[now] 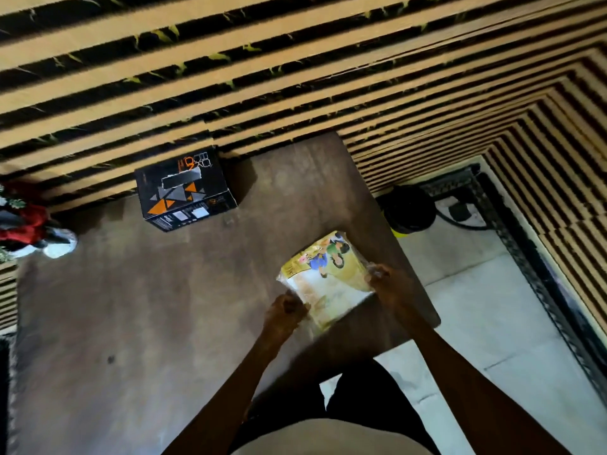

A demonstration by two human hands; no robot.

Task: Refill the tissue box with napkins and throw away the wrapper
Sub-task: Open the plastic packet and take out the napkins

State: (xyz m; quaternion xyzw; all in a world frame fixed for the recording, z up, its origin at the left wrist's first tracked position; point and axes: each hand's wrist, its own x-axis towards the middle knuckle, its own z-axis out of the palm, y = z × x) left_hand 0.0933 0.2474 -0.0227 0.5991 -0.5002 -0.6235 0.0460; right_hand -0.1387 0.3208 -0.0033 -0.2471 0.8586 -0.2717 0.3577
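The frame is motion-blurred, so the print on the napkin pack (328,279) reads only as cartoon figures on yellow, and the fingertips on both hands smear into the clear wrapper. At the nine o'clock edge a red and white object (29,221) is cut off and cannot be identified. A dark round bin (409,208) with a yellow base stands on the pale floor at three o'clock of the table (131,307), partly hidden behind its edge.

The pack sits over the table's right side, its long axis running from seven to one o'clock, yellow printed end farthest from the person. The left hand (285,311) is closed, pinching the pack's near-left corner. The right hand (386,284) grips its right edge, probably bunching loose wrapper.

The black tissue box (184,188) with orange triangles rests against the slatted wall at eleven o'clock of the pack, well apart.
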